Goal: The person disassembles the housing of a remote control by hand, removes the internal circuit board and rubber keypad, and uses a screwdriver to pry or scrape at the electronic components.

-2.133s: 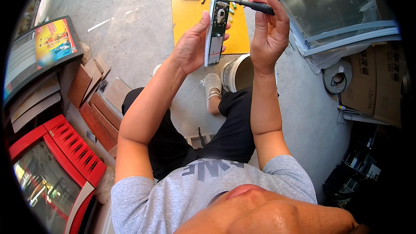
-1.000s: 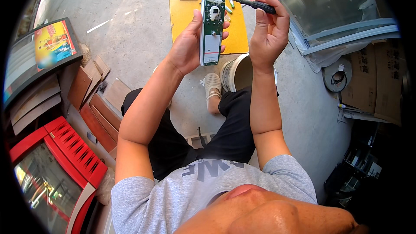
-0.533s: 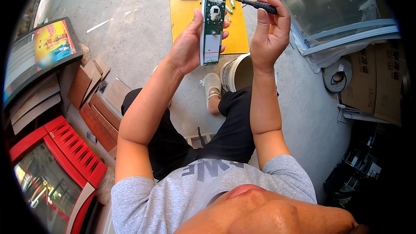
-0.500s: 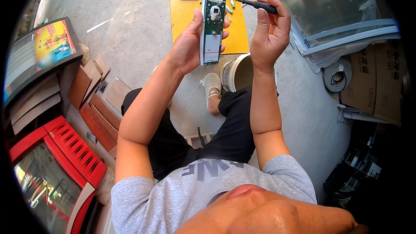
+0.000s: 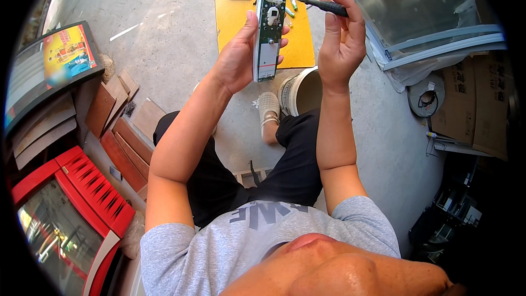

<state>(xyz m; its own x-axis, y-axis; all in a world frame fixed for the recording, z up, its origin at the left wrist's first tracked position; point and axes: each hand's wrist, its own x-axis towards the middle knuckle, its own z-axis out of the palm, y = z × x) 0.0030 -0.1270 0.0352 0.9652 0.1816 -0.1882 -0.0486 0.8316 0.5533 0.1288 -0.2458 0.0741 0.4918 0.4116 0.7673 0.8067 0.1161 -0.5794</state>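
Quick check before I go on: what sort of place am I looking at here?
Probably an outdoor repair spot on a concrete floor: an opened remote-like device and screwdriver in hand, a yellow board as workbench, cardboard boxes nearby.

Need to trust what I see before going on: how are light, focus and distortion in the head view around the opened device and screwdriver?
Head view: bright daylight; opened device and screwdriver sharp, no glare; window frame bows near the dark fisheye rim.
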